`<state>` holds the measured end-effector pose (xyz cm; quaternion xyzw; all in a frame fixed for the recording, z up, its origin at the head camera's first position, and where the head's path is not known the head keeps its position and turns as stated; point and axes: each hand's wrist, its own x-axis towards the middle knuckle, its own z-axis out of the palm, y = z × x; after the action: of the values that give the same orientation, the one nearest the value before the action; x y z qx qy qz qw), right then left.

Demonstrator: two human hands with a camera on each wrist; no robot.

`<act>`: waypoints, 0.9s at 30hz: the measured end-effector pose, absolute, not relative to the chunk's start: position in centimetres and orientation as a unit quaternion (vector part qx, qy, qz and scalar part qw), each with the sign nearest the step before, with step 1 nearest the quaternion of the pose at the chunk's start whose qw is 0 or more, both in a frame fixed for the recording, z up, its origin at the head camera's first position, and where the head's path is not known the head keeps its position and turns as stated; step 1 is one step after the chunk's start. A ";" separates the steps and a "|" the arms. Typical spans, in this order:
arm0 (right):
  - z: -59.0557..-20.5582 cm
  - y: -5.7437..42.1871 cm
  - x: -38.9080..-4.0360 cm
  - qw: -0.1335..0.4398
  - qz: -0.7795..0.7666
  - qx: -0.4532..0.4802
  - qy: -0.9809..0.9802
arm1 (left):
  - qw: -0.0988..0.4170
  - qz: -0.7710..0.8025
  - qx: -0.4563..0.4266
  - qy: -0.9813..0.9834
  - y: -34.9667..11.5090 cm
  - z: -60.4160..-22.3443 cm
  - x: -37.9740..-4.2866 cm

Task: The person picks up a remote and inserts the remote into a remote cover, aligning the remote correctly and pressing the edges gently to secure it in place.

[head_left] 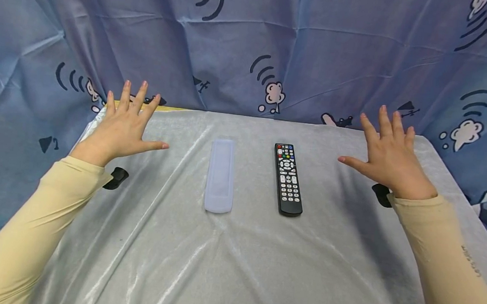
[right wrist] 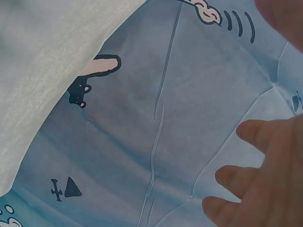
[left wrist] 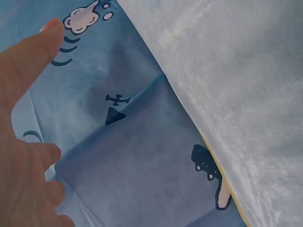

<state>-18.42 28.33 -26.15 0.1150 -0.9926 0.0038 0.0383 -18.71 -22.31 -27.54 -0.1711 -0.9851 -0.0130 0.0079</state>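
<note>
A black remote control (head_left: 288, 180) with white and coloured buttons lies face up on the grey cloth, right of the middle. To its left lies a translucent, pale sleeve-like cover (head_left: 220, 176) of much the same length, apart from it. My left hand (head_left: 121, 130) is held over the left side of the table, fingers spread and nothing in it. On the other side my right hand (head_left: 391, 156) is raised likewise, fingers spread, its thumb towards the remote. Both wrist views show only fingers, cloth and curtain.
Grey velvety cloth (head_left: 243, 266) with several creases covers the table. Right behind its far edge hangs a blue patterned curtain (head_left: 234, 46), which also runs down both sides. A strip of yellow edge (head_left: 171, 109) shows at the far left. Black wrist cameras (head_left: 116, 178) sit under the sleeves.
</note>
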 end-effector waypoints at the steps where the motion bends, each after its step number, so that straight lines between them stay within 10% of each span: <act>1: -26.2 28.3 -18.4 0.037 0.004 0.116 -0.993 | 0.008 -0.011 -0.172 -0.985 -22.3 -27.5 -18.7; 27: -27.7 28.1 -18.1 0.026 -0.029 0.123 -0.992 | 0.014 0.046 -0.173 -0.984 -21.4 -27.8 -18.8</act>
<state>-18.10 28.10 -27.73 0.1233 -0.9916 -0.0286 0.0258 -18.81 -21.37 -27.81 -0.1733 -0.9837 0.0461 0.0142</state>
